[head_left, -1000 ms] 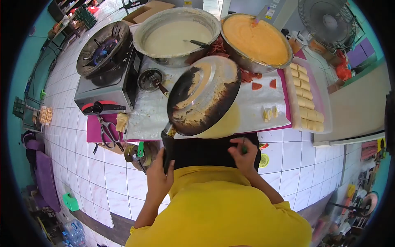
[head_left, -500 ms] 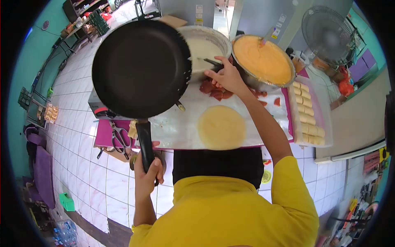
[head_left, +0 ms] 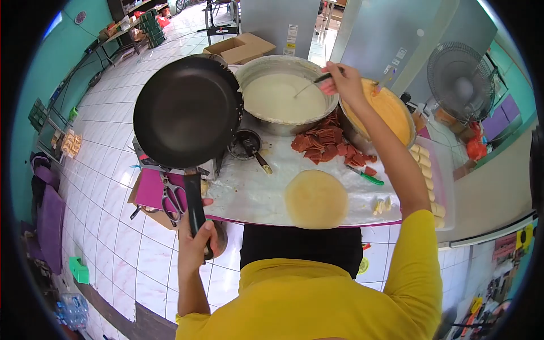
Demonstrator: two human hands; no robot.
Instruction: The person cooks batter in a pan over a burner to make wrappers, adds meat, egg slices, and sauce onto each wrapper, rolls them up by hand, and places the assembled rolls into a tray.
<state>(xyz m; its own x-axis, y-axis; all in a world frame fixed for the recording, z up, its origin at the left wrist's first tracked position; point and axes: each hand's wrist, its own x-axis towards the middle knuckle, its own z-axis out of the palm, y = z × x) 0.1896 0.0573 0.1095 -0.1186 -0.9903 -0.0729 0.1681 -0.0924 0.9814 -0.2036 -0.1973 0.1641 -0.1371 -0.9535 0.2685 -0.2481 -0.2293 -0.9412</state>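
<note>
My left hand is wrapped round the black handle of a frying pan. The pan is raised over the left of the table, its dark inside bare. In my right hand is a black-handled ladle; its thin metal shaft dips into pale batter, which hides the lower end. The batter fills much of a large metal pot. Nearer me, a round thin pancake lies flat at the table's front edge. Reddish-brown meat slices are heaped between pot and pancake.
My right arm partly covers a bowl of orange filling. Pale rolls lie in a tray at right. A green-handled knife, a brush in a small black dish, and scissors are on the table. A fan stands behind.
My right hand has moved up and right, with the ladle now reaching into the batter. The pan has shifted slightly; the camera view has tilted, showing more of the table.
</note>
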